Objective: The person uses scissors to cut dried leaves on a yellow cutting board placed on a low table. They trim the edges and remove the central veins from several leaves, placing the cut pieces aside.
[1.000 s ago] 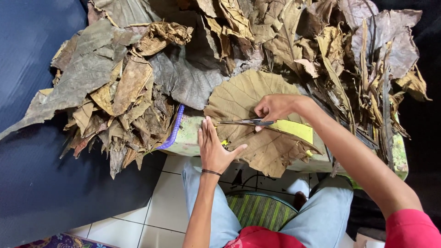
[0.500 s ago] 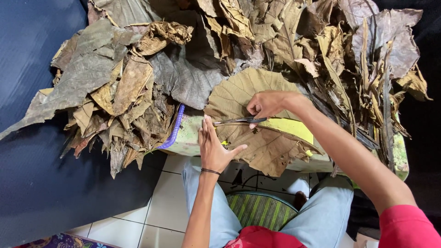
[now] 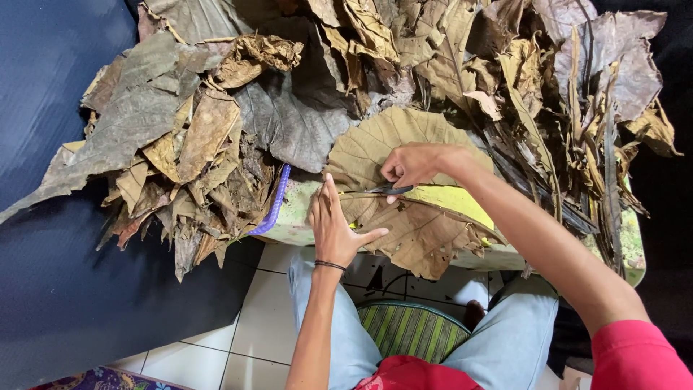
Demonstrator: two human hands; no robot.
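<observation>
Low leaf-heaped table point(image 3: 289, 230): broad, dry tan leaf point(image 3: 404, 180) under flat left hand point(image 3: 333, 227), right hand point(image 3: 415, 165) clamped on scissors point(image 3: 382, 191).

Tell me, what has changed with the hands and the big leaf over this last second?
The right hand with the scissors has slid leftward across the large dry leaf, so the blades now lie closer to the left hand. Nothing was picked up or let go. The left hand stays pressed flat on the leaf, and the leaf pile lies as before.
</observation>
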